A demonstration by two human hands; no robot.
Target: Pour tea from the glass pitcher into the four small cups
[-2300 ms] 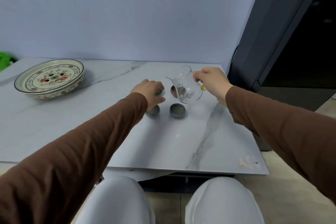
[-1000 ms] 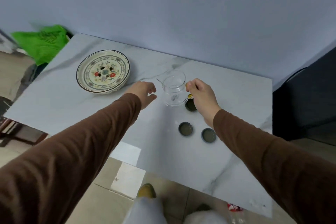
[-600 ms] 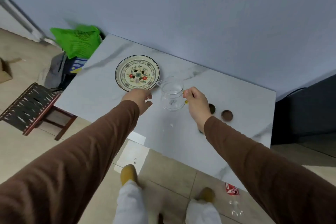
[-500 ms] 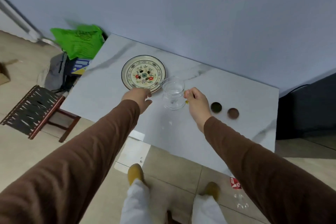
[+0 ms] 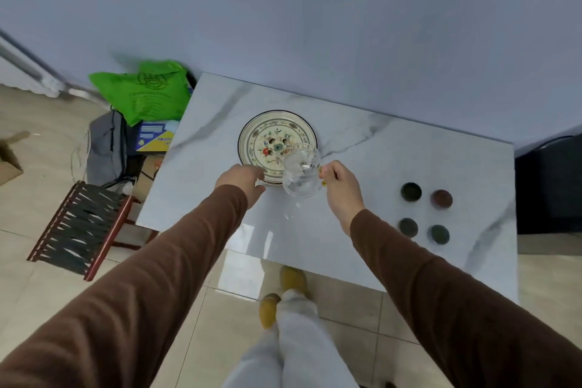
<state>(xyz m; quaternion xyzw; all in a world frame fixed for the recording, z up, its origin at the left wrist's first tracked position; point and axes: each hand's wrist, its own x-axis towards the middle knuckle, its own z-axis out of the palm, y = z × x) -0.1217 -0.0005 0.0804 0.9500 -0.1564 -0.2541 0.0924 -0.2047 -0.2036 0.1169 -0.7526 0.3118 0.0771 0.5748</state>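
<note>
Right hand (image 5: 338, 187) pinches the handle of the glass pitcher (image 5: 300, 176), fingers closed on it at the pitcher's right side. Pitcher is clear, looks nearly empty, spout pointing up-left over the edge of the plate (image 5: 277, 143). Can't tell if its base touches the table (image 5: 393, 167) or is held just above it. Left hand (image 5: 241, 179) is loosely curled, fingers bent in, holding nothing, fingertips at the near rim of the plate; touching or not, can't tell. Pitcher sits between the 2 hands, closer to the right one. Both arms in brown sleeves.

Plate is round, cream with floral pattern and dark rim, small holes in the centre, partly overlapped by the pitcher in this view.

4 small cups (image 5: 425, 213) stand in a 2-by-2 group to the right of the right hand, well apart from the pitcher: 3 dark greenish, 1 reddish brown at back right. Contents too dark to tell.

Table is white marble-look with grey veins, against a pale blue wall. Left of table: green bag (image 5: 145, 90), and a dark slatted stool (image 5: 80, 227) on the tiled floor.
</note>
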